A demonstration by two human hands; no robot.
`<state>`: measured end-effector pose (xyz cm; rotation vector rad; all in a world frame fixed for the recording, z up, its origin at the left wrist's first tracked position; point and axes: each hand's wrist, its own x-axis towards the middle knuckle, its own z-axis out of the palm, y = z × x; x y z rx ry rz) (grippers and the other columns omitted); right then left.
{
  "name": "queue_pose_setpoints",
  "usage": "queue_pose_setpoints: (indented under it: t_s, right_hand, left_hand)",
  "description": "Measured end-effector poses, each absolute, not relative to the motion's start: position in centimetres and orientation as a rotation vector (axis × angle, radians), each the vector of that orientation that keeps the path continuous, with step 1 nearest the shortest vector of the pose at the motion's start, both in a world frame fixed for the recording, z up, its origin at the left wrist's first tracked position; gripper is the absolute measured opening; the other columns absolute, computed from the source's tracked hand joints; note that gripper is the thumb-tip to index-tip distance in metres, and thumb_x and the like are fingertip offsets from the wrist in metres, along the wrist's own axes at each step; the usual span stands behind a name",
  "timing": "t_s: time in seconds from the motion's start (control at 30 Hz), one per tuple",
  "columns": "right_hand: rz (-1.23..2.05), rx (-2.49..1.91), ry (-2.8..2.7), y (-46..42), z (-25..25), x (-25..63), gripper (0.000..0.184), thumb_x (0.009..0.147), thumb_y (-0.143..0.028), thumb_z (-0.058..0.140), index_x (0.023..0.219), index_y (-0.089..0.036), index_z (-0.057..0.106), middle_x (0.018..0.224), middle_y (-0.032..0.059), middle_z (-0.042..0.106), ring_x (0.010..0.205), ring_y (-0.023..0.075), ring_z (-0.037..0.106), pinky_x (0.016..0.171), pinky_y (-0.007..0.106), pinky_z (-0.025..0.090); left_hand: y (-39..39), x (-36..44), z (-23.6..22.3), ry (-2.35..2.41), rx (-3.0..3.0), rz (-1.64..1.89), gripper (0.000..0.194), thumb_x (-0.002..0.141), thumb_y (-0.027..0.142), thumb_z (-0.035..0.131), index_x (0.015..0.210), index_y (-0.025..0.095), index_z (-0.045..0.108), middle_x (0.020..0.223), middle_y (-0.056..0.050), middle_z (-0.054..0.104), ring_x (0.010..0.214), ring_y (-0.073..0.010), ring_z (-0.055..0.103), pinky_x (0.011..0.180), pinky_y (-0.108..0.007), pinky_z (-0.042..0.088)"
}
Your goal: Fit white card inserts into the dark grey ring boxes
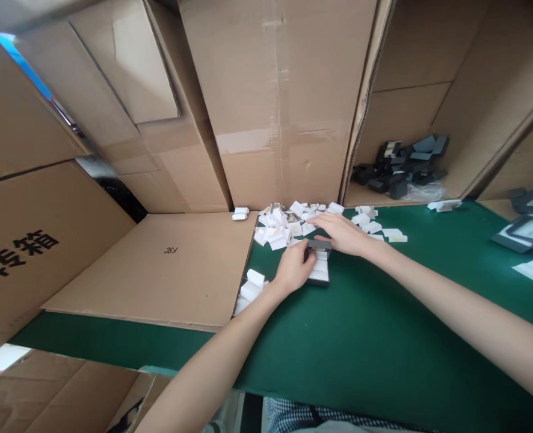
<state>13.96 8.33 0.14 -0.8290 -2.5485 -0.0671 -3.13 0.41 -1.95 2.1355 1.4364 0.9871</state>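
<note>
My left hand [295,266] is closed around the left side of a small black box [319,281]. The box lies with its lid raised, and a white lining shows inside. My right hand [341,231] is just beyond the box, with its fingers stretched over a heap of small folded white inserts [278,231]. Its thumb is close to the raised lid; whether it touches cannot be made out. No insert is plainly gripped by the right hand.
More white inserts [251,288] lie left of my left forearm, and others [372,227] lie right of my right hand. A flat cardboard sheet [158,270] covers the green table [361,349] at left. Black boxes [402,168] are piled inside a carton; more boxes [526,231] sit far right.
</note>
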Motion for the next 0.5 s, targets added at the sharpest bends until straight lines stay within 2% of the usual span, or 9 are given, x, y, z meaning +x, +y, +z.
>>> queue_pose_setpoints:
  t_s: [0.1,0.27,0.37,0.43,0.5]
  right_hand:
    - [-0.042,-0.964,-2.573,9.6,-0.1,11.7,0.030,0.083,-0.027,0.056,0.110,-0.015,0.061,0.109,0.0151,0.064,0.103,0.0290,0.058,0.084,0.041,0.048]
    - [-0.043,-1.006,-2.521,10.0,-0.9,11.5,0.021,0.080,-0.022,0.058,0.101,-0.018,0.064,0.101,0.0111,0.064,0.098,0.0265,0.059,0.080,0.037,0.049]
    - [0.041,-1.021,-2.384,9.8,-0.8,13.1,0.021,0.081,-0.019,0.054,0.099,-0.020,0.064,0.095,0.0079,0.065,0.086,0.0226,0.062,0.073,0.035,0.050]
    - [0.138,-1.042,-2.273,9.6,-0.3,14.2,0.017,0.080,-0.020,0.053,0.093,-0.020,0.065,0.087,0.0065,0.065,0.077,0.0213,0.062,0.070,0.036,0.050]
    - [0.263,-1.049,-2.168,9.5,0.6,15.2,0.015,0.079,-0.023,0.054,0.088,-0.020,0.065,0.087,0.0068,0.066,0.077,0.0216,0.062,0.071,0.037,0.051]
  left_hand:
    - [0.4,-3.3,-2.0,1.397,2.125,0.988,0.010,0.084,0.021,0.044,0.083,0.018,0.054,0.068,0.000,0.055,0.060,-0.0135,0.048,0.058,-0.024,0.034]
    - [0.2,-3.5,-1.7,1.352,2.065,0.988,0.014,0.083,0.021,0.046,0.091,0.018,0.057,0.069,0.000,0.055,0.060,-0.0124,0.047,0.057,-0.023,0.035]
    - [0.3,-3.4,-1.6,1.300,1.962,1.009,0.022,0.080,0.017,0.048,0.100,0.018,0.055,0.072,0.001,0.055,0.061,-0.0113,0.048,0.058,-0.022,0.038]
    - [0.5,-3.5,-1.8,1.262,1.869,1.043,0.032,0.075,0.011,0.048,0.105,0.019,0.052,0.080,0.000,0.057,0.065,-0.0106,0.050,0.060,-0.021,0.040]
    - [0.7,-3.5,-1.9,1.228,1.784,1.077,0.037,0.070,0.006,0.048,0.105,0.018,0.052,0.091,-0.002,0.058,0.072,-0.0106,0.052,0.062,-0.020,0.041]
